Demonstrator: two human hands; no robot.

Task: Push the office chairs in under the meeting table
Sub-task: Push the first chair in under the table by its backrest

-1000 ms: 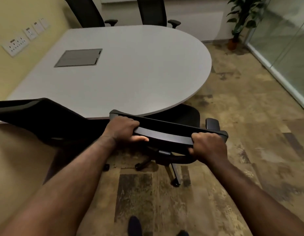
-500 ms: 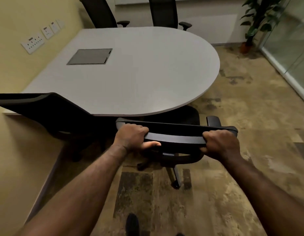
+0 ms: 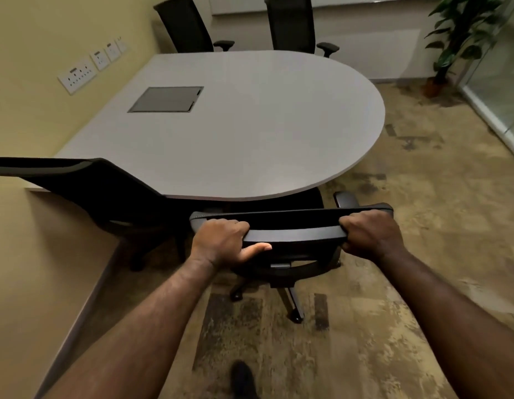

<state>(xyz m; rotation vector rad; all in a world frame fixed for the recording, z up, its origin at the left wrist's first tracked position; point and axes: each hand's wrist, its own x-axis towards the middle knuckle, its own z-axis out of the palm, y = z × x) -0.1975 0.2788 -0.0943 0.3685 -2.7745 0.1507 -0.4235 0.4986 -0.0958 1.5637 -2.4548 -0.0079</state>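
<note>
From the head view, both hands hold the top edge of the near chair's backrest (image 3: 290,223): the left hand (image 3: 221,240) is clenched round its left end with the thumb underneath, the right hand (image 3: 371,234) clenched round its right end. The chair stands at the near curved edge of the tabletop (image 3: 250,133), its seat mostly hidden beneath it, so the push looks nearly finished. The next move probably calls for a short straight shove until the backrest meets the edge. Its right armrest (image 3: 346,198) sits just outside the rim and might catch. A second chair (image 3: 100,191) stands just beside on the left, close enough to bump. Two far chairs (image 3: 290,24) and a plant (image 3: 463,33) stand well apart.
</note>
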